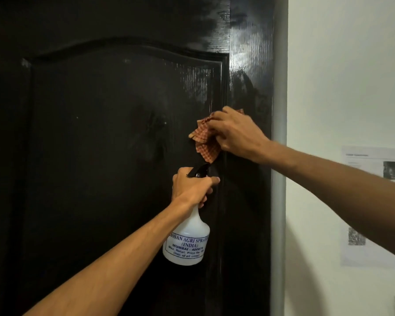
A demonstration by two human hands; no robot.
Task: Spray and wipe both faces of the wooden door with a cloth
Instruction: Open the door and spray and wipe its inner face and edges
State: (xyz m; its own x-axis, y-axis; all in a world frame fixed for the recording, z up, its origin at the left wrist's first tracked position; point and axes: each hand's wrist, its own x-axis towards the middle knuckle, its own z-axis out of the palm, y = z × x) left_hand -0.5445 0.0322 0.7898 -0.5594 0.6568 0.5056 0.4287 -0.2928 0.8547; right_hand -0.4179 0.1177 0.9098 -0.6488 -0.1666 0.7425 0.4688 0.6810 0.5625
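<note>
Door: the dark wooden door fills the left and middle of the view; its right part shines wet.
Right hand: the right hand presses a checked cloth on the door, beside the edge of the raised panel, fingers curled on the cloth.
Left hand: the left hand grips the neck of a white spray bottle, just under the cloth; a finger lies near the black nozzle.
Wall: a white wall at right carries a printed paper.
</note>
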